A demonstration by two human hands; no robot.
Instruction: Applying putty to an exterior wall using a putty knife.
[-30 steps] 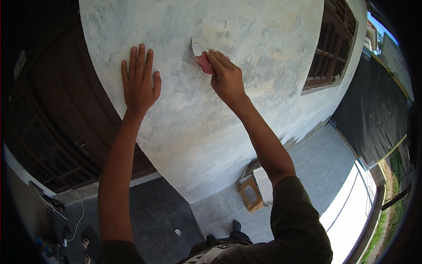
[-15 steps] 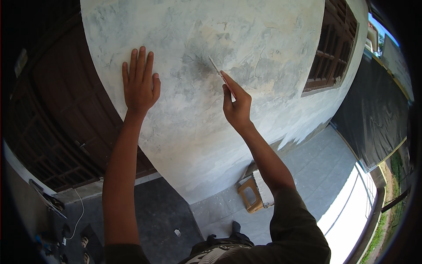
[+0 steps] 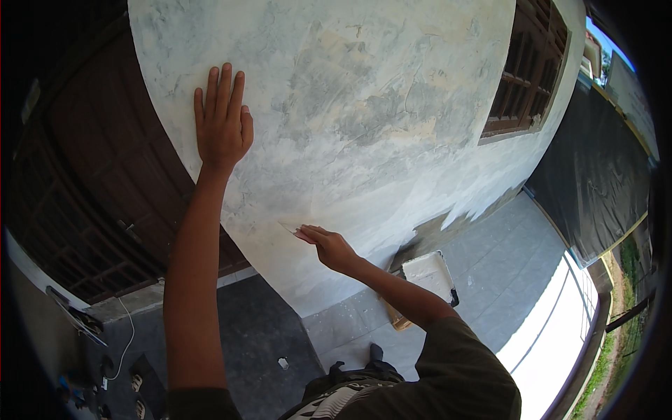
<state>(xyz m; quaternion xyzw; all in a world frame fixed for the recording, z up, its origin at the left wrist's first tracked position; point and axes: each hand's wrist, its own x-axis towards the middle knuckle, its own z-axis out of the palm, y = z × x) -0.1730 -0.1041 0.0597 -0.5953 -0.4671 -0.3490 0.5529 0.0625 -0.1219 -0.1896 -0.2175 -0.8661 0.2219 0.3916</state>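
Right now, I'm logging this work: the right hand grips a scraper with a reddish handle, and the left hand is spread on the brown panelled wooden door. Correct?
Not the door: the head view shows the left hand spread against the patchy grey-white wall. The right hand does grip the scraper.

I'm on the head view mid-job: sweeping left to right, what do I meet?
White cable, open left hand, right hand holding a scraper, white tray, brown window, green grass strip.
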